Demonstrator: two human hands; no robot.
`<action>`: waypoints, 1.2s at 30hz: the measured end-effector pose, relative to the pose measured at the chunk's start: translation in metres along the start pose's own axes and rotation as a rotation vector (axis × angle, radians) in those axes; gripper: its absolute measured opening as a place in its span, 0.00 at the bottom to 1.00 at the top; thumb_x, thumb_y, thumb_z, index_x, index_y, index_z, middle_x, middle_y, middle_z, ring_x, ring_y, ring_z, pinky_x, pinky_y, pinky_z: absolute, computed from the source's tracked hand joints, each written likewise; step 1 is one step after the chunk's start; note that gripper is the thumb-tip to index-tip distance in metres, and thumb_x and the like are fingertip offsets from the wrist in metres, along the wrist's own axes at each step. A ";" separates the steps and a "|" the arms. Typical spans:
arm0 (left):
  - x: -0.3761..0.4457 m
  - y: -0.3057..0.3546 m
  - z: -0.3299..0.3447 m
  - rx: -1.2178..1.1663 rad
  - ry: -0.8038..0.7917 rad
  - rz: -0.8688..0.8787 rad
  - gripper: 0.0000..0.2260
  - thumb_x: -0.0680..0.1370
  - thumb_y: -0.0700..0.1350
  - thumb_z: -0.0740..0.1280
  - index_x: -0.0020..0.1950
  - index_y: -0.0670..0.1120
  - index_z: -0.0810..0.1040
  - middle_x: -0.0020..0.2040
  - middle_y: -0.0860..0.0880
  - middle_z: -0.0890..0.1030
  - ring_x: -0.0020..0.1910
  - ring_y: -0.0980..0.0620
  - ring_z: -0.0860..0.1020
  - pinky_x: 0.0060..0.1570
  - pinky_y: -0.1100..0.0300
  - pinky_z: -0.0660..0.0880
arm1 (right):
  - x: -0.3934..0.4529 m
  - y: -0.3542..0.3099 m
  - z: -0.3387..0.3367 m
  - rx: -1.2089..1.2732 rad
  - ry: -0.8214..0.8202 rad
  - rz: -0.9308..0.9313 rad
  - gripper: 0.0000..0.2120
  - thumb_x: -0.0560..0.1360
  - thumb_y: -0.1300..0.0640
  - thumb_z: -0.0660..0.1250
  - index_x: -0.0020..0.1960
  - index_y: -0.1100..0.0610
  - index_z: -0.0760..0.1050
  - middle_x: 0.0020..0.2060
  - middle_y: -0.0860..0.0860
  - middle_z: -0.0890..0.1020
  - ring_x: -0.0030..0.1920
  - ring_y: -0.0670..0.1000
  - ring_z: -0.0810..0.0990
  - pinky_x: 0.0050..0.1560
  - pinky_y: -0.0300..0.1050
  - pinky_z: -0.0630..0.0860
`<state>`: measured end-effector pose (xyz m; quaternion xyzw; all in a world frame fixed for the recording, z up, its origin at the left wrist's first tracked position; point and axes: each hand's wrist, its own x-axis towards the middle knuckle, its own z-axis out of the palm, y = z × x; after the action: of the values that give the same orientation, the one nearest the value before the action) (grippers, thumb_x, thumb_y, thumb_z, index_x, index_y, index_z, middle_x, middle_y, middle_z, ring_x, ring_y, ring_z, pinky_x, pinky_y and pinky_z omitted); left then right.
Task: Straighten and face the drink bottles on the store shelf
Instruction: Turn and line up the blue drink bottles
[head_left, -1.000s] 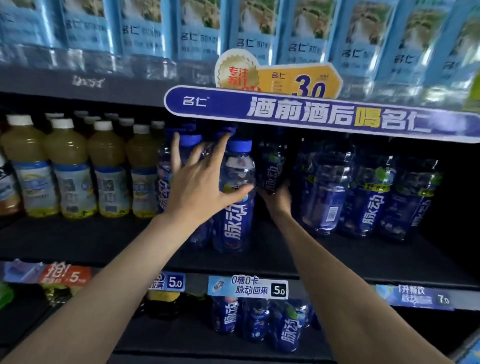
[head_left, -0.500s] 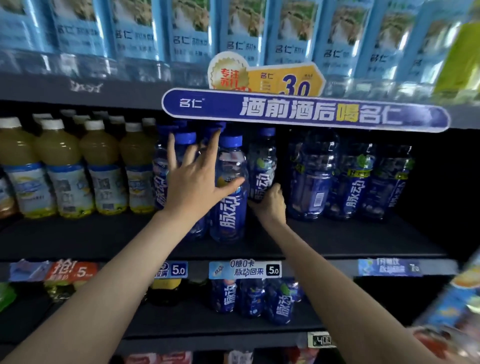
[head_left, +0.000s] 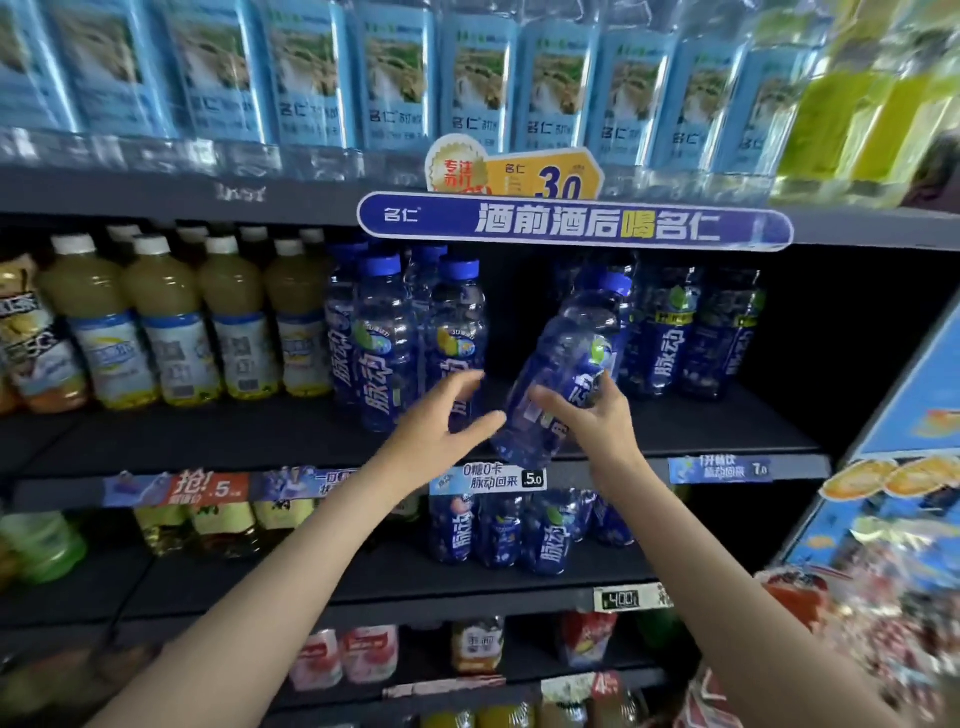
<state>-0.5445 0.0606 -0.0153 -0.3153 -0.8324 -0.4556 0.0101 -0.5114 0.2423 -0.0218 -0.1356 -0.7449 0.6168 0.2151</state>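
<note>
Blue promo banner (head_left: 574, 222), yellow price sign (head_left: 540, 174), shelf price tag (head_left: 487, 479), digital price label (head_left: 623, 599)

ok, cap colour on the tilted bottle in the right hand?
Blue, on the tilted bottle the right hand grips; head view.

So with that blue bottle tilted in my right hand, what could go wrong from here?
1. The right hand grips the tilted blue bottle only low on its body, past the shelf edge; a slip might drop it.
2. Its cap leans toward the upright blue bottles behind and could knock them.
3. The open left hand is close to the front blue bottle and may nudge it askew.
</note>
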 end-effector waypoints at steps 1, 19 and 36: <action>-0.002 0.004 0.001 -0.119 -0.095 -0.101 0.23 0.76 0.51 0.66 0.70 0.51 0.66 0.65 0.55 0.72 0.64 0.60 0.69 0.64 0.64 0.64 | -0.004 -0.003 0.000 0.080 -0.027 0.032 0.21 0.68 0.48 0.76 0.53 0.56 0.70 0.41 0.52 0.76 0.43 0.53 0.75 0.44 0.47 0.72; -0.051 0.036 -0.045 -0.254 -0.003 -0.092 0.27 0.69 0.50 0.74 0.65 0.51 0.68 0.62 0.53 0.73 0.56 0.57 0.76 0.53 0.66 0.73 | -0.050 -0.051 0.016 0.696 -0.209 0.295 0.24 0.68 0.54 0.75 0.60 0.63 0.75 0.49 0.58 0.84 0.47 0.54 0.85 0.42 0.48 0.82; -0.061 0.058 -0.050 0.138 0.342 0.290 0.34 0.62 0.48 0.80 0.65 0.51 0.69 0.54 0.60 0.68 0.58 0.58 0.68 0.55 0.68 0.63 | -0.060 -0.075 0.010 0.726 -0.333 0.465 0.39 0.57 0.50 0.79 0.64 0.65 0.72 0.56 0.62 0.81 0.52 0.59 0.83 0.39 0.49 0.82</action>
<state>-0.4780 0.0138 0.0390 -0.3484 -0.7936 -0.4383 0.2380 -0.4588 0.1903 0.0411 -0.1141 -0.4551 0.8829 -0.0182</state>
